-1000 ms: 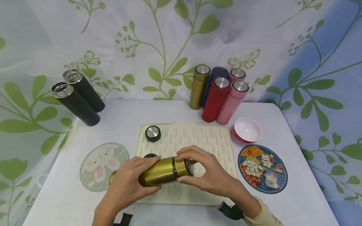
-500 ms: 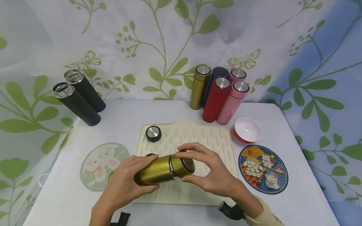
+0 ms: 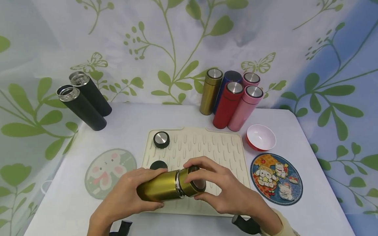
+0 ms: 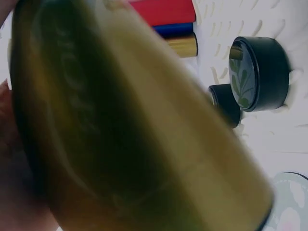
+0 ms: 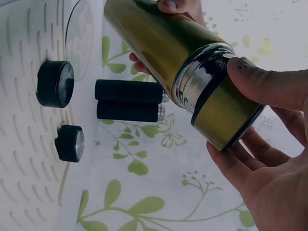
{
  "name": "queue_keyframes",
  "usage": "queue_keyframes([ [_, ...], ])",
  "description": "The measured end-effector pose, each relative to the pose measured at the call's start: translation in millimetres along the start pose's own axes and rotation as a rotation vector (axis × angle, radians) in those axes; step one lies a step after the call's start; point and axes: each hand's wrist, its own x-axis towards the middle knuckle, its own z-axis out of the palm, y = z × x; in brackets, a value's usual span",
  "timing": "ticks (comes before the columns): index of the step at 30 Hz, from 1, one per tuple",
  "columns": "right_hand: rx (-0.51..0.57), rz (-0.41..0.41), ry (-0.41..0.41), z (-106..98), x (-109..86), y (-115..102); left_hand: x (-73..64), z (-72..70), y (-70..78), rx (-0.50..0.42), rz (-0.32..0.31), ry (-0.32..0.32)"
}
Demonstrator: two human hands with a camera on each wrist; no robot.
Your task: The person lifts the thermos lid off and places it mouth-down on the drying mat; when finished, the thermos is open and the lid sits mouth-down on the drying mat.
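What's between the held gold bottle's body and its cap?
A silvery neck, bare between body and black-edged cap; clearest in right wrist view, a thin band in head view.

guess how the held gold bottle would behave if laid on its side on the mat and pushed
The held gold bottle would probably roll, since its body is a cylinder, though the textured mat might slow it. Its glossy surface suggests it could be slippery. It looks stiff, with a silvery, metal-like neck, so it likely wouldn't flex.
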Motion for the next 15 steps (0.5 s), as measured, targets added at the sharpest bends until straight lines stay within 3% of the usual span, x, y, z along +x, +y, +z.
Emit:
queue_keyframes([
  [15, -0.011, -0.097, -0.045, -0.4, 5.0, -1.1, -4.1, -3.7, -3.4, -0.12, 0.0, -0.085],
])
